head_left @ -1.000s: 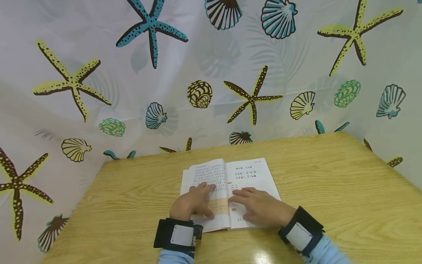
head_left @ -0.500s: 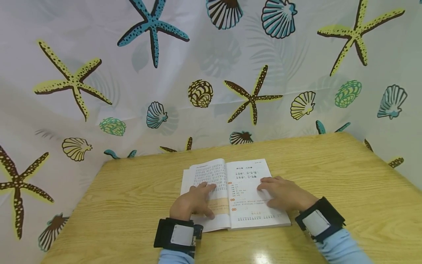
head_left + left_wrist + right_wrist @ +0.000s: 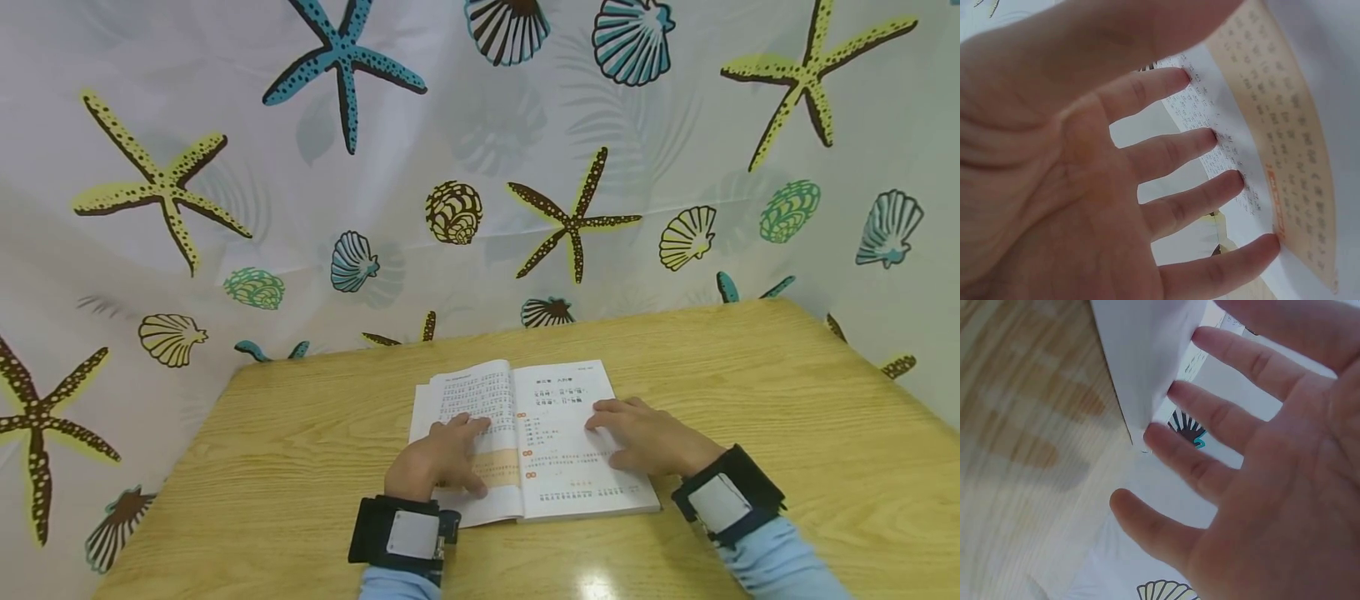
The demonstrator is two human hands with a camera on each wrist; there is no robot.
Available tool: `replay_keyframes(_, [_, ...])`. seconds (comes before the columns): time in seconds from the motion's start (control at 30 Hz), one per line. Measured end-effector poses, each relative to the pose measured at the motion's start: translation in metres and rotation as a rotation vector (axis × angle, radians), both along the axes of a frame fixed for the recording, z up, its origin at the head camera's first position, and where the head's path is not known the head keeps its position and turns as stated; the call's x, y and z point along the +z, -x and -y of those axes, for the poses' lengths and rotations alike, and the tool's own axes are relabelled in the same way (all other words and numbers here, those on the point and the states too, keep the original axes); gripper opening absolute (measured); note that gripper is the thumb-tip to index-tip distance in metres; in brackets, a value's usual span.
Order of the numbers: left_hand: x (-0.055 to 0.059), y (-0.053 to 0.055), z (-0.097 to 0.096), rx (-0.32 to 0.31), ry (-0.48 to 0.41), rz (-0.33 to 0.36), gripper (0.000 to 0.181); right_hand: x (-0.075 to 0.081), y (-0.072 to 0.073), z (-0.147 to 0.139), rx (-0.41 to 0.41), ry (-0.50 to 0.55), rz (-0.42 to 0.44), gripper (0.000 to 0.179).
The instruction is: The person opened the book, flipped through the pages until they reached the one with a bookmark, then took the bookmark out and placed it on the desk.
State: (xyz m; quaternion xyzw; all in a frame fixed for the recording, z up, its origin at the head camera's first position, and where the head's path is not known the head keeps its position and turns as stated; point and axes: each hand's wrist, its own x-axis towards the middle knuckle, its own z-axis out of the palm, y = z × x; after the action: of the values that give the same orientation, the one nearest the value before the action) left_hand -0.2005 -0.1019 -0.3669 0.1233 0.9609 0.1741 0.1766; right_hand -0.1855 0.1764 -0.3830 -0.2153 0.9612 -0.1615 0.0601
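An open book with printed pages lies on the wooden table in the head view. My left hand rests on its left page, fingers spread; in the left wrist view the fingertips touch the page beside a tan printed band. My right hand lies at the right edge of the right page. In the right wrist view some fingertips touch the book's edge, while the little finger stands off it. Neither hand grips anything.
The wooden table stretches out on both sides of the book. Behind it hangs a white cloth printed with starfish and shells. Each wrist wears a black strap with a pale plate.
My right hand has slid right, from the middle of the right page to its outer edge, uncovering the print. For the last half second both hands have stayed put.
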Motion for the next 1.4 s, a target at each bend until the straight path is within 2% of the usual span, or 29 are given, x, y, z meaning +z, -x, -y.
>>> replay_keyframes(0.2, [0.000, 0.000, 0.000, 0.001, -0.002, 0.002, 0.087, 0.000, 0.002, -0.005, -0.149, -0.011, 0.071, 0.076])
replay_keyframes(0.3, [0.000, 0.000, 0.000, -0.006, 0.004, 0.001, 0.087, 0.000, 0.004, -0.010, -0.188, -0.029, 0.106, 0.088])
replay_keyframes(0.63, [0.003, 0.001, 0.001, -0.005, 0.008, -0.004, 0.087, 0.005, 0.007, -0.011, -0.180, 0.001, 0.172, 0.080])
replay_keyframes(0.83, [0.003, -0.001, 0.002, 0.008, -0.006, -0.002, 0.086, 0.006, 0.001, -0.003, -0.193, -0.069, 0.112, 0.082])
replay_keyframes(1.0, [0.002, -0.001, 0.001, 0.003, -0.010, 0.002, 0.086, 0.006, -0.003, 0.001, -0.135, -0.139, -0.074, 0.067])
replay_keyframes(1.1, [0.001, 0.000, -0.001, -0.005, -0.008, 0.002, 0.087, 0.006, -0.001, 0.000, -0.099, -0.067, -0.139, 0.055])
replay_keyframes(1.27, [0.000, 0.000, -0.001, 0.001, -0.012, 0.007, 0.086, 0.012, 0.001, -0.003, -0.057, 0.160, -0.074, 0.041])
replay_keyframes(1.4, [-0.001, 0.000, 0.000, 0.000, -0.011, 0.007, 0.086, 0.013, 0.003, -0.005, -0.037, 0.234, -0.061, 0.036])
